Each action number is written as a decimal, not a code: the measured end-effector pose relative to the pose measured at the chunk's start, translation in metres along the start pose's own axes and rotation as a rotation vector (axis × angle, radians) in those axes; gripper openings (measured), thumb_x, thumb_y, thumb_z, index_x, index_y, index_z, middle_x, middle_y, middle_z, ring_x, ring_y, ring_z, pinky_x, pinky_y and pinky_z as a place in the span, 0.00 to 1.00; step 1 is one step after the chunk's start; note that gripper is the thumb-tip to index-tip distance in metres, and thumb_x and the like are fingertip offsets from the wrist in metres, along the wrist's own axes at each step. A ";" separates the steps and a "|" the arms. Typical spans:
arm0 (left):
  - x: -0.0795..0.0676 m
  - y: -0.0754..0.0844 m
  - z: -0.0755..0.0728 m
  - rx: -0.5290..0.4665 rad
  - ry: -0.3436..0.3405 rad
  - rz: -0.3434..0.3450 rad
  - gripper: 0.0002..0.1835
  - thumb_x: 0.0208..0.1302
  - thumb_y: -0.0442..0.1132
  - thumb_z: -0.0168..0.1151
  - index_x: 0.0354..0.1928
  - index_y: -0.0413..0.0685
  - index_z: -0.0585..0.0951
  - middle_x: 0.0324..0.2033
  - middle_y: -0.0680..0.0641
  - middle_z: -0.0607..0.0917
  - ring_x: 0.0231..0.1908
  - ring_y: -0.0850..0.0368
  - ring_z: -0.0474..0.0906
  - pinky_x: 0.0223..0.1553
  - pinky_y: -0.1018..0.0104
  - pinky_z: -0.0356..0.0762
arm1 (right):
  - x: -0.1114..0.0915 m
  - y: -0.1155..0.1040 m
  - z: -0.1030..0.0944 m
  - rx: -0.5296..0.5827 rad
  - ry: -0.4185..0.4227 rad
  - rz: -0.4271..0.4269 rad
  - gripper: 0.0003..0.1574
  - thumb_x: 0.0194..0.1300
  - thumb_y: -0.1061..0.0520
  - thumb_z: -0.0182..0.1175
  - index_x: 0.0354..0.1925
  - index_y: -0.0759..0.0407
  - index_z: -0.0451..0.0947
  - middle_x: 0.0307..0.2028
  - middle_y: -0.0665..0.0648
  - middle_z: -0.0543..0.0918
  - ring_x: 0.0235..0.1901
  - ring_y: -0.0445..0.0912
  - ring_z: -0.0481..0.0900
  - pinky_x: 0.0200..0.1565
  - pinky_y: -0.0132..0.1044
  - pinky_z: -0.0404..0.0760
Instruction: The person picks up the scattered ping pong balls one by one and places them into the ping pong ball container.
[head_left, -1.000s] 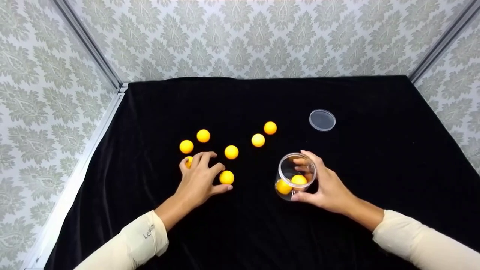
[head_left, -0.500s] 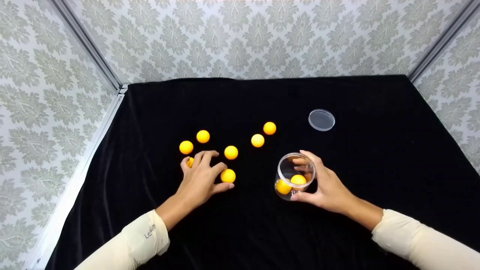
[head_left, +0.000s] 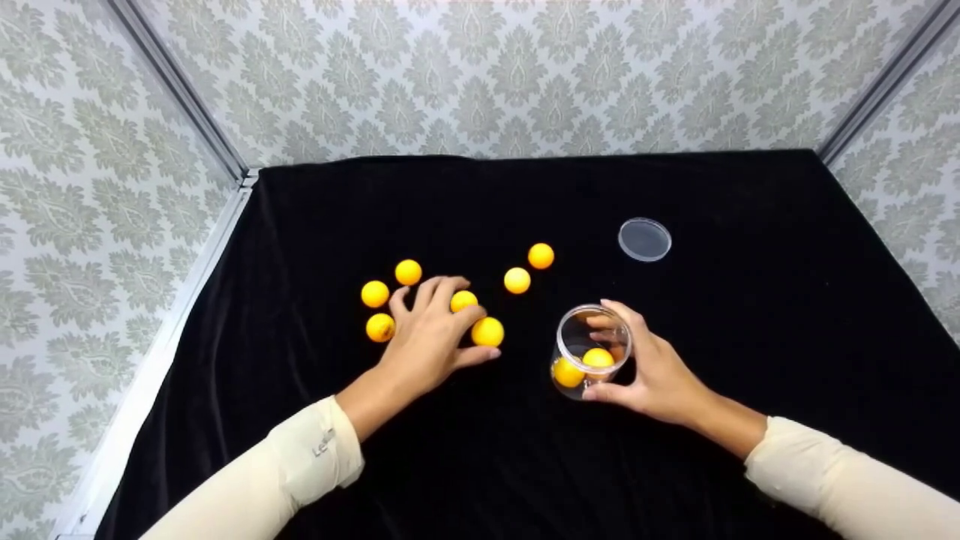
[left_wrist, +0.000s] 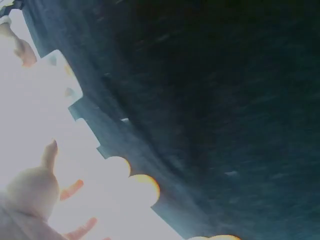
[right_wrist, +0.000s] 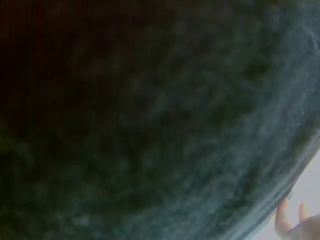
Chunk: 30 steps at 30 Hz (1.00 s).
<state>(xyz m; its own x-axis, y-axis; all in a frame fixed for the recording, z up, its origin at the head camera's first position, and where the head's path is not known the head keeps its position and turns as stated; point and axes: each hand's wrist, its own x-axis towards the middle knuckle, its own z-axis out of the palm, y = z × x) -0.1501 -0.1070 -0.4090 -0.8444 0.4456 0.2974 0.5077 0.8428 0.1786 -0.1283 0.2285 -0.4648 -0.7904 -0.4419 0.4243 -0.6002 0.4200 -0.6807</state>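
Note:
My left hand [head_left: 431, 337] pinches an orange ping-pong ball [head_left: 488, 332] between thumb and index finger, over the black cloth. Its other fingers spread above a second ping-pong ball [head_left: 463, 301], partly covered by them. On the right, my right hand [head_left: 652, 375] grips a clear plastic jar [head_left: 560, 341] round its side. The jar has no lid on it and tilts towards me, with two orange balls [head_left: 598, 361] inside. Overexposure washes out the left hand [left_wrist: 35, 192] in the left wrist view. Only fingers [right_wrist: 282, 220] at the lower right corner show in the right wrist view.
A clear round lid [head_left: 645, 240] lies behind the jar. Several loose balls [head_left: 375, 294] sit left of the left hand; one nearby ball [head_left: 380, 328] bears a dark mark. Two more [head_left: 517, 280] lie farther back, between the hands. Black cloth [head_left: 480, 457] covers the table.
My left hand has moved right and away from me, carrying the pinched ping-pong ball along. The marked ball it partly covered is now uncovered. The right hand and jar stay put.

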 end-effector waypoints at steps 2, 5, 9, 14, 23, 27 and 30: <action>0.007 0.007 -0.004 0.000 0.016 0.016 0.26 0.55 0.69 0.68 0.46 0.61 0.85 0.67 0.47 0.73 0.68 0.43 0.65 0.62 0.26 0.56 | 0.000 0.000 0.000 0.000 0.000 -0.002 0.72 0.46 0.45 0.83 0.79 0.50 0.51 0.63 0.59 0.81 0.57 0.53 0.84 0.53 0.42 0.84; 0.016 0.018 -0.009 0.001 0.046 0.047 0.25 0.56 0.69 0.68 0.45 0.61 0.84 0.66 0.47 0.73 0.68 0.43 0.65 0.62 0.26 0.57 | 0.000 0.000 0.000 0.005 -0.001 -0.003 0.72 0.46 0.45 0.83 0.79 0.50 0.51 0.63 0.59 0.81 0.57 0.54 0.84 0.53 0.42 0.85; 0.027 0.031 -0.016 0.000 0.064 0.079 0.26 0.55 0.69 0.68 0.45 0.60 0.84 0.66 0.47 0.74 0.68 0.44 0.65 0.63 0.27 0.57 | -0.001 0.000 0.001 0.013 0.000 -0.001 0.72 0.46 0.45 0.83 0.78 0.56 0.52 0.63 0.60 0.80 0.57 0.55 0.84 0.53 0.42 0.85; 0.036 0.044 -0.022 -0.044 0.044 0.071 0.26 0.56 0.70 0.67 0.47 0.61 0.84 0.66 0.48 0.73 0.68 0.45 0.65 0.64 0.28 0.56 | 0.000 0.000 0.000 0.032 -0.001 0.004 0.71 0.47 0.46 0.83 0.78 0.59 0.52 0.63 0.60 0.80 0.58 0.55 0.83 0.54 0.44 0.84; 0.047 0.066 -0.022 -0.116 0.011 0.086 0.26 0.59 0.70 0.64 0.51 0.63 0.85 0.66 0.50 0.72 0.68 0.47 0.63 0.64 0.30 0.55 | -0.001 0.001 0.001 0.032 -0.007 -0.006 0.71 0.47 0.47 0.82 0.78 0.57 0.51 0.64 0.58 0.80 0.58 0.54 0.83 0.54 0.43 0.84; 0.052 0.076 -0.021 -0.125 0.025 0.117 0.27 0.59 0.72 0.64 0.49 0.63 0.85 0.65 0.49 0.73 0.68 0.47 0.64 0.63 0.31 0.57 | -0.001 0.001 0.000 0.006 -0.003 -0.003 0.71 0.47 0.46 0.82 0.78 0.56 0.51 0.64 0.52 0.80 0.57 0.53 0.84 0.52 0.40 0.85; 0.056 0.083 -0.020 -0.132 0.034 0.137 0.27 0.58 0.72 0.63 0.48 0.63 0.84 0.66 0.49 0.73 0.68 0.47 0.64 0.63 0.31 0.58 | -0.002 0.001 0.000 -0.023 -0.003 0.009 0.71 0.47 0.44 0.82 0.78 0.56 0.52 0.63 0.49 0.80 0.54 0.50 0.85 0.50 0.38 0.85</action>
<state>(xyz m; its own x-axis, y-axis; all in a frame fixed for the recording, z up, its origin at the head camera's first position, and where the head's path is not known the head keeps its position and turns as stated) -0.1518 -0.0183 -0.3593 -0.7608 0.5408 0.3587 0.6372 0.7272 0.2552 -0.1276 0.2302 -0.4663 -0.7952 -0.4404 0.4168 -0.5960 0.4416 -0.6706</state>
